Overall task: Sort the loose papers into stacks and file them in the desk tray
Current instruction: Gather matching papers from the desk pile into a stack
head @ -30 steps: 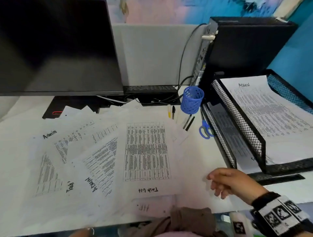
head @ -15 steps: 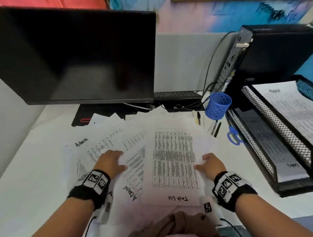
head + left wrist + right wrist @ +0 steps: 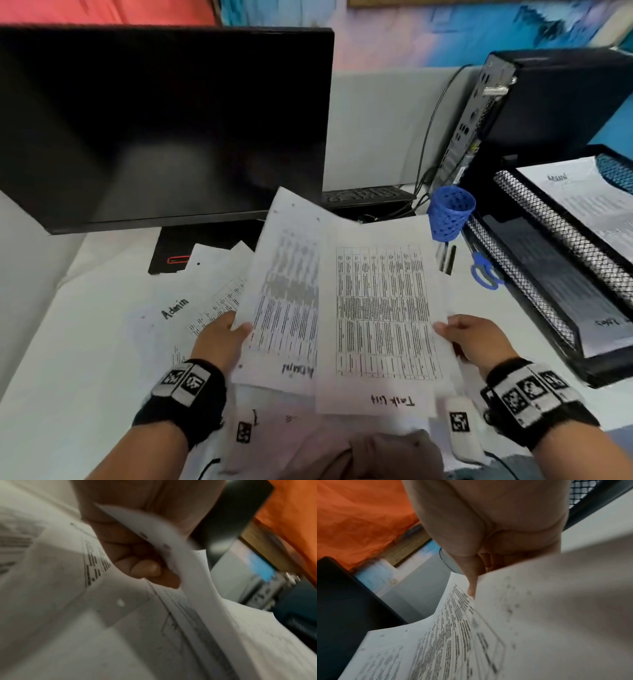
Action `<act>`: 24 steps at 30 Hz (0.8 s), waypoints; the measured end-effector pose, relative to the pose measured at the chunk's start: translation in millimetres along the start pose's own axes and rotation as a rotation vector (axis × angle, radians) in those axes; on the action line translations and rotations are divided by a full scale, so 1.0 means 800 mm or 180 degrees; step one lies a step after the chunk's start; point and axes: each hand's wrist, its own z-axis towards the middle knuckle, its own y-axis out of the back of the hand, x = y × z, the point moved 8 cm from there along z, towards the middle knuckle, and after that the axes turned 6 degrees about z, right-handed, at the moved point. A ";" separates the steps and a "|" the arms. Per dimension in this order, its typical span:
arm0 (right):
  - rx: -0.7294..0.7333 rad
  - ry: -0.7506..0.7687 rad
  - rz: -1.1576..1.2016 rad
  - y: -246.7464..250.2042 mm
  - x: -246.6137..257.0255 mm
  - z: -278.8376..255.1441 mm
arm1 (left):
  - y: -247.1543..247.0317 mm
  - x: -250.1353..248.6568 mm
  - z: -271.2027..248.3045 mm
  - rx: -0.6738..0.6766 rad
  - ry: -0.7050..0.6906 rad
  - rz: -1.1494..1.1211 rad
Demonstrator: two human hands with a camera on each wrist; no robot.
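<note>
Both hands hold printed sheets lifted off the desk in front of the monitor. My left hand point(image 3: 224, 337) pinches the left edge of a sheet point(image 3: 286, 301) with "Admin" handwritten at its near end; the wrist view shows its fingers point(image 3: 145, 568) curled under the paper point(image 3: 171, 545). My right hand point(image 3: 474, 337) pinches the right edge of the "Task list" table sheet point(image 3: 380, 315), thumb on top point(image 3: 471, 585). More loose papers point(image 3: 178, 308) lie on the desk at the left. The black mesh desk tray point(image 3: 548, 270) stands at the right, with an "Admin" sheet point(image 3: 589, 202) in its top tier.
A large black monitor point(image 3: 164, 123) stands close behind the papers. A blue mesh pen cup point(image 3: 450, 212), blue scissors point(image 3: 483, 270) and pens lie between papers and tray. A black computer tower point(image 3: 534, 109) stands at the back right. Cables run behind the cup.
Both hands came onto the papers and took hold of them. The Task list and Admin sheets have risen off the desk. The head view has swung left.
</note>
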 end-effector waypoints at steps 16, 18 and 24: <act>0.1066 0.0395 0.0021 -0.123 0.044 -0.029 | -0.042 0.018 -0.065 0.2025 -0.0155 -0.1871; 0.1125 0.0700 -0.0010 -0.131 0.068 -0.042 | -0.020 0.001 -0.065 0.1714 -0.0353 -0.1900; 0.1603 0.0907 -0.0705 -0.169 0.098 -0.061 | 0.047 0.002 -0.052 0.0150 -0.0420 -0.1403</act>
